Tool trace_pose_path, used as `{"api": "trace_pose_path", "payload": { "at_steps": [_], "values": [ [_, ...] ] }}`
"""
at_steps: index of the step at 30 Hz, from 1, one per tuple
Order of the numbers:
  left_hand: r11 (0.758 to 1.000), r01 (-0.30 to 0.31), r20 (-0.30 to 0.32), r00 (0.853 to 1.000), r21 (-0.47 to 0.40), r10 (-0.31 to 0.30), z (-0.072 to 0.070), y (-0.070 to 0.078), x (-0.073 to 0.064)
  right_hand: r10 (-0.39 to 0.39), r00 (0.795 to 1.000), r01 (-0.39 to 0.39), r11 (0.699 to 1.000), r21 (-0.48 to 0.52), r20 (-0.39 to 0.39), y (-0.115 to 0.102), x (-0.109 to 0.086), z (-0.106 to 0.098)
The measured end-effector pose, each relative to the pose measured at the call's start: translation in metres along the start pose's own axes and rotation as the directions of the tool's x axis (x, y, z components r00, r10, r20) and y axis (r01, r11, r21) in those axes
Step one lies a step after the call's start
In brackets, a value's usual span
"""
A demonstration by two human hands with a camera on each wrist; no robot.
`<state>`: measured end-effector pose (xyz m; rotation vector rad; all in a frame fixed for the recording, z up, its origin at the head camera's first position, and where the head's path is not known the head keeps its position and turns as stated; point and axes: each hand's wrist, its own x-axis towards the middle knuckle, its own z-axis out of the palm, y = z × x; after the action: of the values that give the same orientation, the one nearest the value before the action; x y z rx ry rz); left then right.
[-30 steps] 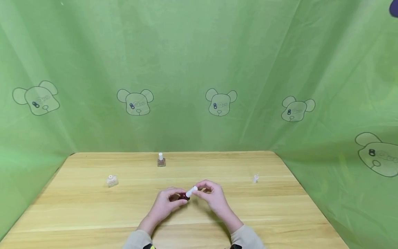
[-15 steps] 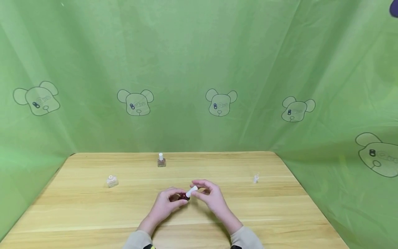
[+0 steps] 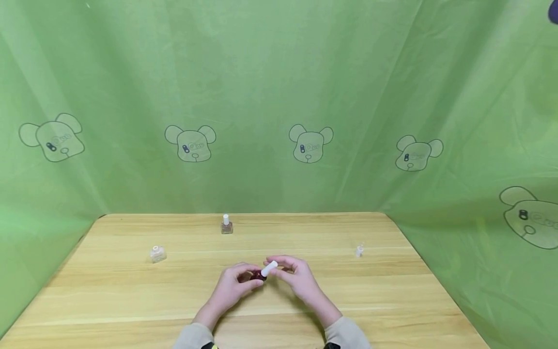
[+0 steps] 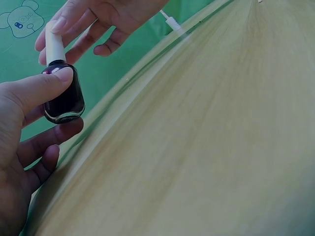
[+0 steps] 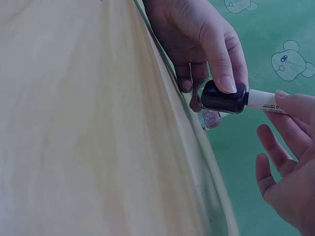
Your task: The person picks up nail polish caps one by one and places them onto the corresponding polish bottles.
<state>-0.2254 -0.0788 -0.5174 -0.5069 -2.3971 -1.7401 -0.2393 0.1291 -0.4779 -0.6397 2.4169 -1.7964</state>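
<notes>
A dark red nail polish bottle (image 5: 224, 97) with a white cap (image 4: 54, 43) is held tilted between both hands, over the near middle of the table. My left hand (image 3: 232, 285) grips the glass body, its thumb lying across the side in the left wrist view. At the other end my right hand (image 3: 299, 278) pinches the white cap between thumb and fingers. The cap sits on the bottle's neck, and small print shows on it in the right wrist view. In the head view the left fingers cover part of the glass.
On the wooden table (image 3: 131, 295), a clear open bottle (image 3: 158, 254) lies to the left. A capped pinkish nail polish bottle (image 3: 226, 226) stands at the back. To the right is a loose white brush cap (image 3: 359, 250). Green curtain (image 3: 253, 97) encloses the table's back and sides.
The right hand's fingers have shifted slightly around the white cap, reaching a little farther left over it. The left hand and the dark red bottle stay in place.
</notes>
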Motion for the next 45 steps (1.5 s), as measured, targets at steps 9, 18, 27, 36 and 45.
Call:
{"api": "trace_pose_path", "payload": {
  "at_steps": [9, 18, 27, 36, 45],
  "values": [
    [0.999, -0.050, 0.024, 0.998, 0.002, 0.050, 0.000, 0.000, 0.000, 0.058, 0.994, -0.060, 0.998, -0.019, -0.090, -0.002, 0.000, 0.003],
    [1.000, -0.010, 0.032, 0.999, 0.016, 0.009, 0.000, 0.014, -0.003, 0.138, 0.971, -0.134, 0.990, 0.033, -0.194, -0.004, -0.001, 0.007],
    [1.000, 0.017, 0.012, 1.000, -0.002, -0.017, 0.001, 0.004, 0.000, 0.131, 0.979, -0.123, 0.991, 0.058, -0.155, -0.003, 0.001, 0.007],
    [1.000, 0.009, 0.007, 1.000, -0.012, -0.009, 0.000, 0.005, 0.000, 0.036, 0.997, -0.042, 0.996, 0.077, 0.068, 0.000, 0.001, -0.001],
    [1.000, -0.015, 0.012, 1.000, 0.009, 0.015, 0.000, 0.007, -0.001, 0.046, 0.999, -0.047, 0.998, 0.048, 0.028, 0.001, 0.001, 0.001]
  ]
}}
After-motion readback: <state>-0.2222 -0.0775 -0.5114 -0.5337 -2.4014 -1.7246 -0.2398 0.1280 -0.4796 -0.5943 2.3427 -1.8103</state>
